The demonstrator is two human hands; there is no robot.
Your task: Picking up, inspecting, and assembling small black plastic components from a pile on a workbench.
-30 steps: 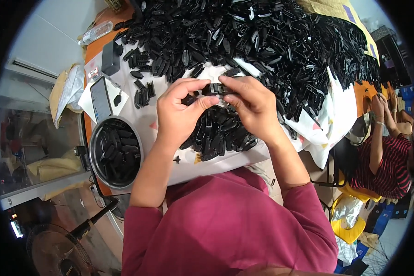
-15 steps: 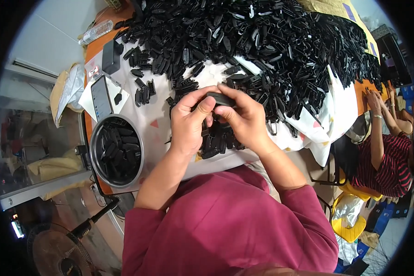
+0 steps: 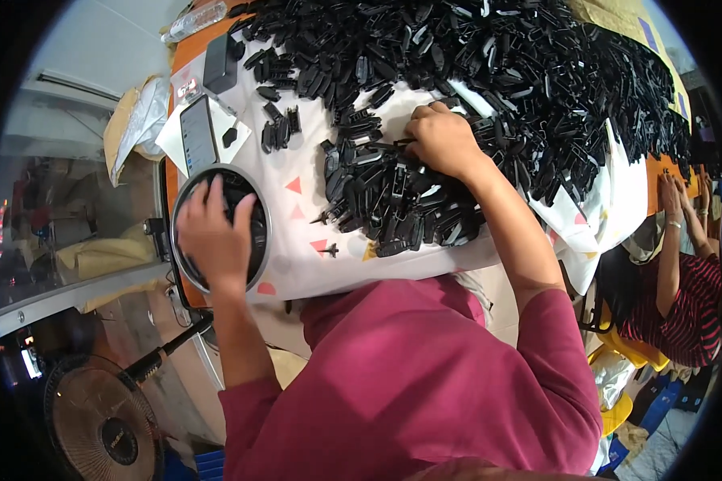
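Observation:
Over the round metal basin (image 3: 269, 232) at the left, my left hand (image 3: 215, 232) is open, its fingers spread above the black plastic pieces (image 3: 257, 228) inside. Nothing shows in its grip. My right hand (image 3: 445, 138) is at the edge of the heap of small black plastic parts (image 3: 529, 88), its fingers curled downward. Black parts touch or lie close by its fingertips; whatever it pinches is hidden. A smaller cluster of black parts (image 3: 401, 200) lies just nearer to me, on the white patterned cloth (image 3: 289, 256).
A phone (image 3: 199, 132) lies on white paper beyond the basin, with a black box (image 3: 220, 64) and a clear bottle (image 3: 194, 22) farther off. A fan (image 3: 104, 417) stands at lower left. Another person's hands (image 3: 672, 196) rest near the table's right edge.
My hands have parted from a shared hold on a black piece. The left has gone to the basin and opened; the right has reached out to the heap. The view has shifted slightly.

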